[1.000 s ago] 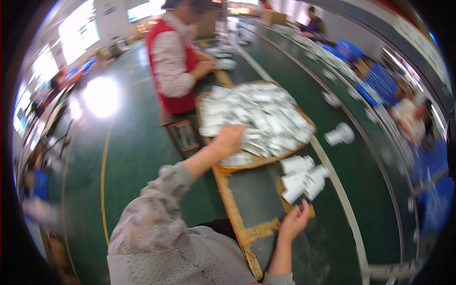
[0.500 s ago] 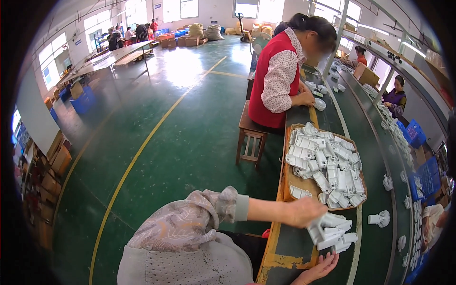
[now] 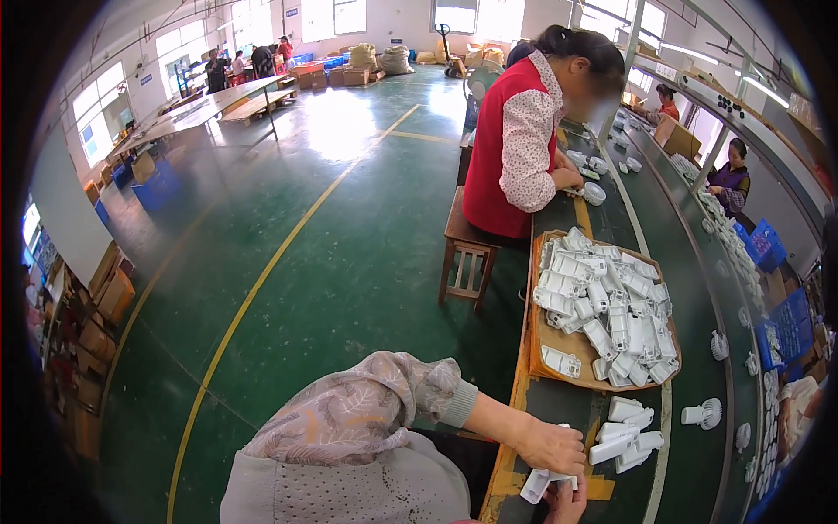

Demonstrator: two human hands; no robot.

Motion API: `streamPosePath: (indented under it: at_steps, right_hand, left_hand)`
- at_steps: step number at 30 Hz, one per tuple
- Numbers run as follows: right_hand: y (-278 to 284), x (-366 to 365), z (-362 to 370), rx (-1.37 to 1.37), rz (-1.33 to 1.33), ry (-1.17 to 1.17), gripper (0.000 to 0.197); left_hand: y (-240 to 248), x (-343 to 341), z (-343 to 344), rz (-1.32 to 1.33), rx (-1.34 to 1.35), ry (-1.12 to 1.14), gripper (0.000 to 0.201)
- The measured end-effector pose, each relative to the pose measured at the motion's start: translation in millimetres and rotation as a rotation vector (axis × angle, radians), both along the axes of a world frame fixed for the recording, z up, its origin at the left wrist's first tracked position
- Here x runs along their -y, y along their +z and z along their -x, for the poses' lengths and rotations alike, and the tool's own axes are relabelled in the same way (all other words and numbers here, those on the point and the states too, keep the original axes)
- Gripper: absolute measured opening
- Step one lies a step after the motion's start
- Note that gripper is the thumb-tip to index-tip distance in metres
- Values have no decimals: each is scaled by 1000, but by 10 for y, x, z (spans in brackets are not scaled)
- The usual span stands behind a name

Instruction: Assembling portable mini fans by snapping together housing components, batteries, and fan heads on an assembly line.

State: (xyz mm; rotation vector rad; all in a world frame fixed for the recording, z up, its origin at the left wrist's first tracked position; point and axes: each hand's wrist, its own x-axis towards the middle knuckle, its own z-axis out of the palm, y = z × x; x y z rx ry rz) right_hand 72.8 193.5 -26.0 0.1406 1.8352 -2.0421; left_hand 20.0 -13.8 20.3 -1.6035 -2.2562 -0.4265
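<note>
Tabletop [image 3: 559, 403] dark green, yellow tape [image 3: 601, 487] along its near edge and crossing it beside the work. At the near end, a person in a patterned grey sleeve [image 3: 349, 410] has both hands on a white part [image 3: 535, 486]. Left hand [image 3: 552, 449] comes over from above, fingers bent and closed on it; right hand [image 3: 567, 501] meets it from below, thumb and fingers closed about its near end, the wrist running off at the lower edge of view. The part sits between the two hands, tilted, over the tape; much of it is hidden by fingers.

Just right of the hands, a small cluster [image 3: 627, 434] of like parts lies loose. Farther up, a brown cardboard tray [image 3: 559, 339] is heaped with more [image 3: 611, 306], jumbled at all angles. Past a pale strip [image 3: 665, 437] runs a second green surface [image 3: 690, 349]; on it a round white piece with a stub [image 3: 703, 413] lies on its side.

Beyond the tray, a co-worker in a red vest [image 3: 497, 166] sits on a wooden stool [image 3: 467, 249], bent over small white pieces. Blue crates [image 3: 790, 323] stand along the far right side. Floor [image 3: 349, 288] green and glossy, yellow line [image 3: 253, 279] curving across it. Toward the back: long table [image 3: 196, 113], stuffed sacks [image 3: 397, 59], pallet truck [image 3: 451, 63], bright windows [image 3: 349, 15].
</note>
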Motion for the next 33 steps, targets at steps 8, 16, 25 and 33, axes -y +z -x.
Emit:
streamPosePath:
  at_steps: [8,16,25,33]
  right_hand:
    - [189,109,-248,-6,-8,-169,50]
    - [113,-19,-384,-5,-127,-426,61]
    - [55,-161,-520,25,-76,-495,69]
    - [146,-244,-727,24,-66,-721,40]
  left_hand:
    - [38,-131,23,-56,63,-55,19]
    - [-138,-517,107,-59,142,-152,20]
    - [-188,-858,104,-80,186,-228,19]
    - [-223,-1118,0,-318,-33,-209,23]
